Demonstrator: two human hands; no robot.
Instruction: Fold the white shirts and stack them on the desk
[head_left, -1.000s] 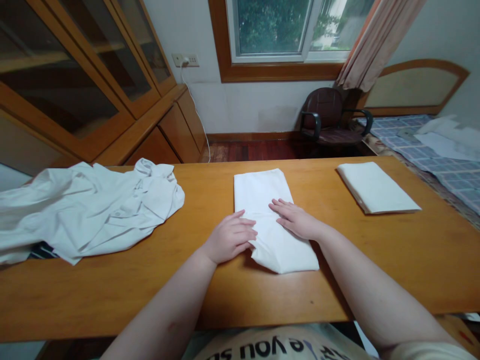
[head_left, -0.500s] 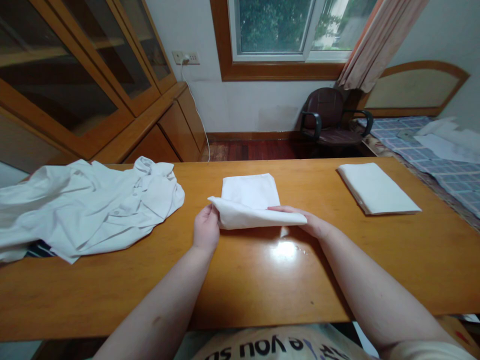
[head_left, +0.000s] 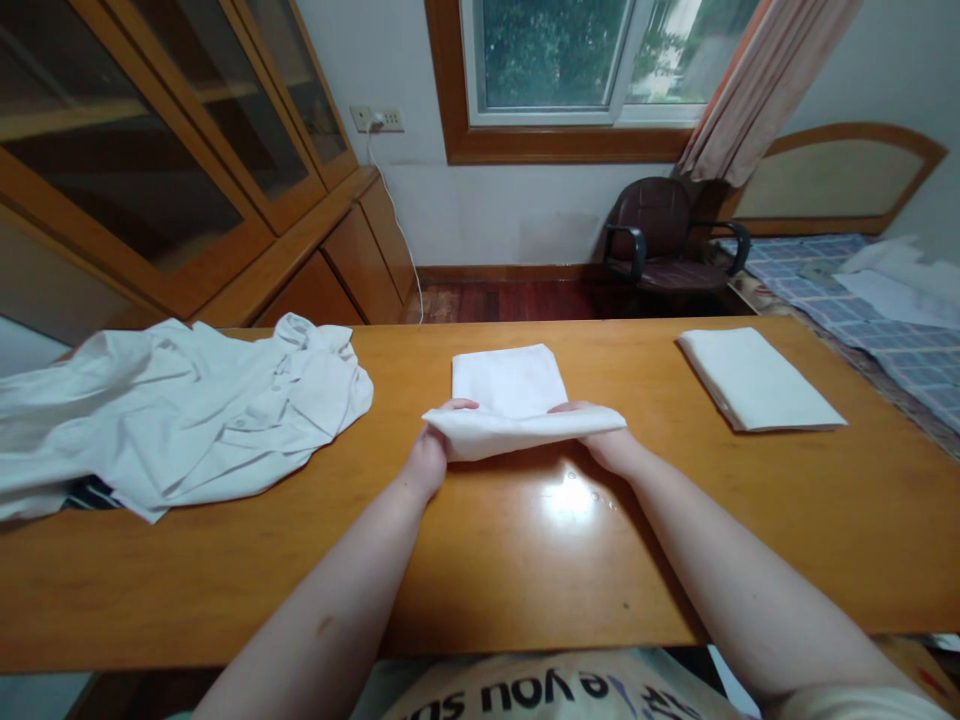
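A white folded cloth (head_left: 510, 385) lies in the middle of the wooden table (head_left: 480, 540). Its near half is lifted and turned over toward the far half. My left hand (head_left: 429, 455) grips the raised fold at its left corner, fingers curled over the edge. At the right corner my right hand (head_left: 604, 440) holds the same fold from beneath, with its fingertips over the top. Both hands are closed on the cloth.
A crumpled white shirt (head_left: 172, 415) spreads over the table's left end. Another folded white cloth (head_left: 757, 378) rests at the right. Beyond the table stand a dark office chair (head_left: 660, 240), a glass-door cabinet (head_left: 150, 150) and a bed (head_left: 885, 320) at right.
A second ago both hands lay flat on the long folded cloth. They have since lifted its near end and carried it away from me, over the far half.
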